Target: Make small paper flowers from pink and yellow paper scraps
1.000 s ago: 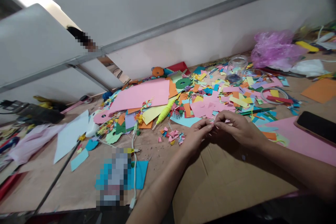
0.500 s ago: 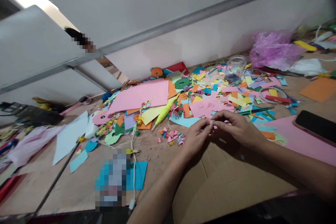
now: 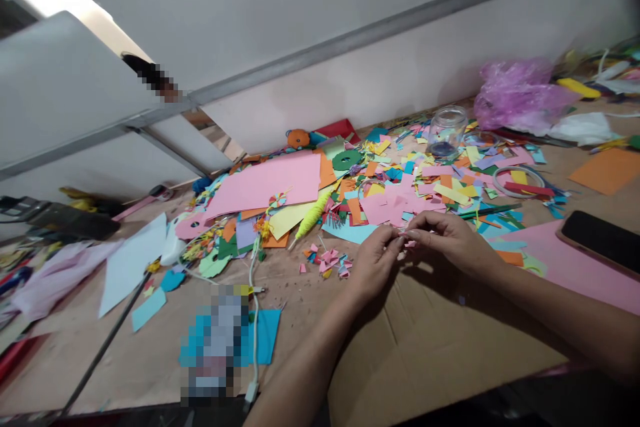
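Note:
My left hand (image 3: 373, 263) and my right hand (image 3: 447, 240) meet over the brown cardboard table (image 3: 430, 353), fingertips pinched together on a tiny pink paper piece (image 3: 407, 238). Both hands are closed on it. Just left of my left hand lies a small heap of folded pink and coloured paper bits (image 3: 327, 259). Behind the hands spreads a litter of coloured paper scraps (image 3: 425, 187).
A large pink sheet (image 3: 265, 183) and a yellow-green grip tool (image 3: 313, 213) lie to the back left. A glass jar (image 3: 446, 130), a pink plastic bag (image 3: 520, 93), a black phone (image 3: 603, 238) on pink paper and a white cable (image 3: 256, 320) surround the work spot.
The hands have stayed pinched together on the small piece, with only slight finger movement. The view has shifted a little.

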`<state>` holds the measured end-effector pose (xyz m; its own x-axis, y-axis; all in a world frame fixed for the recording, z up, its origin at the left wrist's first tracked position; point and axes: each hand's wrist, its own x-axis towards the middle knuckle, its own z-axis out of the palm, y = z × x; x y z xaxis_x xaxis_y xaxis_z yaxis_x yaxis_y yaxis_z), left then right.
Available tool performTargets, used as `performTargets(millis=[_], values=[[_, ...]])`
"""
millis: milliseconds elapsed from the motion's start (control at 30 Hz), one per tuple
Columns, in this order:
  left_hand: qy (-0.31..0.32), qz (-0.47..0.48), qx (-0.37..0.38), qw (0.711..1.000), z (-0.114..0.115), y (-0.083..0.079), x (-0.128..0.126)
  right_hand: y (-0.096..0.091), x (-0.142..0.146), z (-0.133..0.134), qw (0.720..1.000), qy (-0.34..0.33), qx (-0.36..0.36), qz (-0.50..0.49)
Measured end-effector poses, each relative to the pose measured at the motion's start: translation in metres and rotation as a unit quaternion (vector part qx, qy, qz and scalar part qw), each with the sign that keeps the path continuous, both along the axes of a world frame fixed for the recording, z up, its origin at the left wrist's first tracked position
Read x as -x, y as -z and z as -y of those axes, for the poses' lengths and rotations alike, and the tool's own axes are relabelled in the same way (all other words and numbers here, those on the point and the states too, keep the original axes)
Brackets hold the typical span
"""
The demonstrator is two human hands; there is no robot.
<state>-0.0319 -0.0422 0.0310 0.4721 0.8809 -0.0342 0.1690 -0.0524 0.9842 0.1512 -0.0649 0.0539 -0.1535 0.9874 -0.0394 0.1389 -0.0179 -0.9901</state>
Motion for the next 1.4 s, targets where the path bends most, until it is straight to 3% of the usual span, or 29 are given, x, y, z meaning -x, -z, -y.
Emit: performTargets(millis=[300, 667, 833, 967, 1233, 1400], values=[[0.007, -0.055, -0.062, 0.996, 0.000, 0.000, 0.001, -0.001, 0.001, 0.000, 1.000, 0.011, -0.012, 0.022], [0.015, -0.040, -0.061, 0.997, 0.000, 0.003, -0.001, -0.007, 0.002, 0.002, 0.982, 0.030, -0.094, 0.160], [0.015, -0.027, -0.040, 0.999, -0.003, 0.007, 0.000, -0.009, 0.004, 0.002, 0.991, 0.025, -0.060, 0.117], [0.005, -0.042, -0.067, 0.997, -0.003, 0.009, 0.000, -0.008, 0.004, 0.001, 0.997, 0.008, -0.020, 0.072], [0.018, -0.050, -0.075, 0.996, -0.004, 0.009, -0.001, -0.002, 0.001, 0.000, 0.994, 0.004, -0.037, 0.104], [0.002, -0.025, -0.061, 0.998, -0.003, 0.006, -0.001, 0.001, 0.001, 0.001, 0.998, -0.005, -0.010, 0.066]])
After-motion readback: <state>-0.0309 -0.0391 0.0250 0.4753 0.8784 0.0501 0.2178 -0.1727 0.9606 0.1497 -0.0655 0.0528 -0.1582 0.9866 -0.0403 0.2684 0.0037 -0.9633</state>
